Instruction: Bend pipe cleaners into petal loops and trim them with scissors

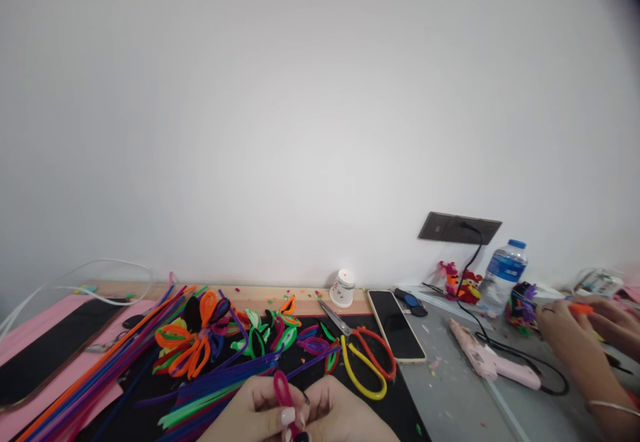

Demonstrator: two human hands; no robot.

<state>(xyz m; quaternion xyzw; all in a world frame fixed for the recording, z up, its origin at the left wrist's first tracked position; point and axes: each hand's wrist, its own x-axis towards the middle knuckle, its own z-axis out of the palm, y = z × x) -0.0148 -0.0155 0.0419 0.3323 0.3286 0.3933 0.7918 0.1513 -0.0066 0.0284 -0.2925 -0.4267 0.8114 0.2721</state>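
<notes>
A magenta pipe cleaner (pixel 281 389), bent into a narrow loop, stands up between my hands at the bottom centre. My left hand (pixel 250 410) pinches it from the left side, thumb against its base. From the right, the fingers of my right hand (pixel 345 412) close on the lower part of the same piece; its lower end is hidden by my fingers. Just beyond lie bundles of purple and green pipe cleaners (pixel 220 389) and looped pipe-cleaner flowers, an orange one (pixel 197 342) and a purple one (pixel 315 342) among them. Scissors (pixel 360 349) with red and yellow handles rest right of my hands.
A phone (pixel 397 327), a white paper cup (pixel 343 289), a pink glue gun (pixel 493 365) with its cord and a water bottle (pixel 505 272) stand or lie to the right. Another person's hands (pixel 575 329) work at far right. Long pipe cleaners (pixel 105 369) cover the left.
</notes>
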